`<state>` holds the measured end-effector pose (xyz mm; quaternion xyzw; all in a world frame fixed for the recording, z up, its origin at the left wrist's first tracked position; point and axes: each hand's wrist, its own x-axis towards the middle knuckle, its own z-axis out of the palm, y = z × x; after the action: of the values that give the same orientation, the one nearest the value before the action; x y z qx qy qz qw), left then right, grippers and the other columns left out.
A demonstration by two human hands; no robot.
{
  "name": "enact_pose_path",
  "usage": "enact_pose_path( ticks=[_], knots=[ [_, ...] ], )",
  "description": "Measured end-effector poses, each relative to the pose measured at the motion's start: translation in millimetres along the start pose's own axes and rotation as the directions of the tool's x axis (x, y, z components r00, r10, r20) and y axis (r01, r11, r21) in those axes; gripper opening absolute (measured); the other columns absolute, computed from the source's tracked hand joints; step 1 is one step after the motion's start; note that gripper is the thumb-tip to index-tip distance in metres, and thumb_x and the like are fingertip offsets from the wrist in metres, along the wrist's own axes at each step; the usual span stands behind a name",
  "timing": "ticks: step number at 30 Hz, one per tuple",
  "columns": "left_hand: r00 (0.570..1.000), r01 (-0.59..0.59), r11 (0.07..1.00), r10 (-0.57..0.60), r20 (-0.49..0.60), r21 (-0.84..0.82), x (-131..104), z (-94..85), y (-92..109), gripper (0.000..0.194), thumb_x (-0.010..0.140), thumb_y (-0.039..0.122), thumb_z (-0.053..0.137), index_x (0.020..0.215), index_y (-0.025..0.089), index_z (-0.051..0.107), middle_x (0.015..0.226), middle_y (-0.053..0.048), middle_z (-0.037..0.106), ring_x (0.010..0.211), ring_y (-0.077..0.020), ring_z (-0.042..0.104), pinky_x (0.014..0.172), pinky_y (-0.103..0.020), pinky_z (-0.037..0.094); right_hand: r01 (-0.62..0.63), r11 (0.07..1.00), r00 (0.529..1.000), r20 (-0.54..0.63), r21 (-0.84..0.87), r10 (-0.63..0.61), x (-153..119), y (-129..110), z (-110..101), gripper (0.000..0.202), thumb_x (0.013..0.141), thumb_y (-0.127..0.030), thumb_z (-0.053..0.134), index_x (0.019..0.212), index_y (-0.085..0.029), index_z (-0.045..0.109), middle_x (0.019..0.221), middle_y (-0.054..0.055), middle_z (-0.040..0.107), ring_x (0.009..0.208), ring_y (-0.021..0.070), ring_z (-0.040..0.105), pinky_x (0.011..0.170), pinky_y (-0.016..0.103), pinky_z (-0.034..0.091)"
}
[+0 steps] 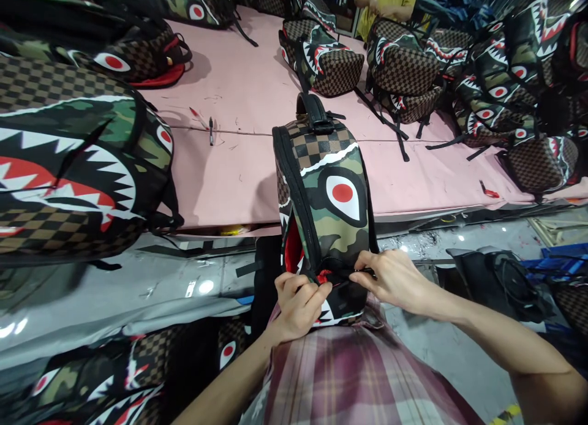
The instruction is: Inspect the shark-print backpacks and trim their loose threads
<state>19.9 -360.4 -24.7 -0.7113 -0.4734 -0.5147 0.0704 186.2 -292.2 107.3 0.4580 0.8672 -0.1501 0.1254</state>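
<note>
A backpack [328,186] with camouflage, brown checks and a shark-mouth print lies on its side in front of me, handle pointing away over the pink table [239,149]. Its zipper is partly open near me, showing red lining. My left hand [298,302] is closed on the bag's near edge beside the zipper opening. My right hand [390,278] pinches at the zipper on the same end, fingertips almost meeting the left hand.
Several similar shark-print backpacks are piled at the left [68,161], at the far middle [326,57] and at the right [505,88]. A person in a yellow top [386,2] stands behind the table. A pen [211,130] and a small red tool [489,192] lie on the pink surface.
</note>
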Motion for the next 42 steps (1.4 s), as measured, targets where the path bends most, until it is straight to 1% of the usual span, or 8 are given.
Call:
enact_pose_path(
  ticks=[5,14,23,27,31,36,38,42],
  knots=[
    [1.000,-0.001,1.000,0.001,0.007,0.005,-2,0.0,0,0.018,0.078,0.006,0.055,0.082,0.020,0.065,0.053,0.002,0.050,0.068,-0.0138,0.044,0.070,-0.033,0.032,0.032,0.997,0.999,0.024,-0.077,-0.030,5,-7,-2,0.024,0.088,-0.039,0.047,0.085,-0.019,0.061,0.055,0.001,0.061,0.050,0.0152,0.056,0.048,0.026,0.017],
    [1.000,0.015,1.000,-0.015,0.005,0.002,4,-2.0,2,0.019,0.076,0.003,0.057,0.082,0.020,0.065,0.056,0.002,0.052,0.067,-0.0135,0.044,0.068,-0.032,0.032,-0.063,0.974,0.994,-0.072,0.219,0.081,-1,-2,2,0.028,0.091,-0.040,0.042,0.091,-0.019,0.060,0.055,-0.003,0.059,0.050,0.0112,0.052,0.053,0.023,0.025],
    [0.999,0.021,0.995,-0.024,0.031,0.098,10,-8.8,7,0.015,0.078,0.009,0.057,0.081,0.023,0.064,0.064,0.000,0.055,0.078,-0.0163,0.049,0.075,-0.034,0.033,0.007,0.999,0.999,-0.051,-0.037,-0.008,5,-7,4,0.024,0.088,-0.040,0.046,0.084,-0.021,0.061,0.055,-0.001,0.061,0.048,0.0133,0.054,0.048,0.026,0.014],
    [0.973,-0.102,0.991,0.082,0.214,0.082,26,-29.9,1,0.015,0.082,0.013,0.053,0.094,0.019,0.060,0.086,-0.004,0.065,0.094,-0.0189,0.054,0.080,-0.034,0.035,-0.009,1.000,0.995,-0.096,-0.011,0.008,-3,-2,4,0.024,0.090,-0.039,0.043,0.086,-0.020,0.058,0.054,-0.001,0.059,0.046,0.0117,0.051,0.048,0.026,0.015],
    [0.815,-0.150,0.984,0.067,0.575,0.097,66,-47.7,-11,0.026,0.082,0.012,0.049,0.104,0.022,0.058,0.067,0.000,0.062,0.068,-0.0138,0.055,0.054,-0.026,0.034,0.009,1.000,0.996,-0.090,-0.015,-0.011,-11,2,2,0.025,0.089,-0.039,0.043,0.086,-0.019,0.058,0.049,-0.002,0.056,0.044,0.0110,0.049,0.048,0.026,0.014],
    [0.311,-0.211,0.977,0.036,0.950,0.032,135,-35.1,-8,0.017,0.070,0.011,0.058,0.065,0.026,0.064,0.044,0.003,0.048,0.041,-0.0122,0.042,0.043,-0.027,0.016,0.039,0.996,0.992,-0.117,-0.078,-0.048,-12,2,7,0.024,0.087,-0.040,0.045,0.085,-0.020,0.058,0.053,0.000,0.060,0.044,0.0121,0.051,0.049,0.028,0.012],
    [0.175,-0.222,0.974,-0.010,0.985,0.049,150,-26.1,-2,0.020,0.067,0.008,0.057,0.052,0.022,0.059,0.041,0.002,0.045,0.037,-0.0114,0.038,0.043,-0.027,0.017,0.040,0.996,0.990,-0.129,-0.084,-0.051,-12,3,10,0.024,0.087,-0.041,0.045,0.085,-0.020,0.058,0.054,0.001,0.062,0.045,0.0130,0.053,0.049,0.028,0.011],
    [0.139,-0.281,0.958,-0.009,0.990,0.048,143,-20.8,0,0.015,0.062,0.004,0.060,0.060,0.019,0.060,0.051,0.000,0.057,0.043,-0.0156,0.047,0.043,-0.027,0.021,0.036,0.997,0.989,-0.139,-0.063,-0.044,-11,8,11,0.024,0.087,-0.041,0.046,0.084,-0.021,0.059,0.053,0.000,0.061,0.046,0.0137,0.053,0.049,0.028,0.011]
  ],
)
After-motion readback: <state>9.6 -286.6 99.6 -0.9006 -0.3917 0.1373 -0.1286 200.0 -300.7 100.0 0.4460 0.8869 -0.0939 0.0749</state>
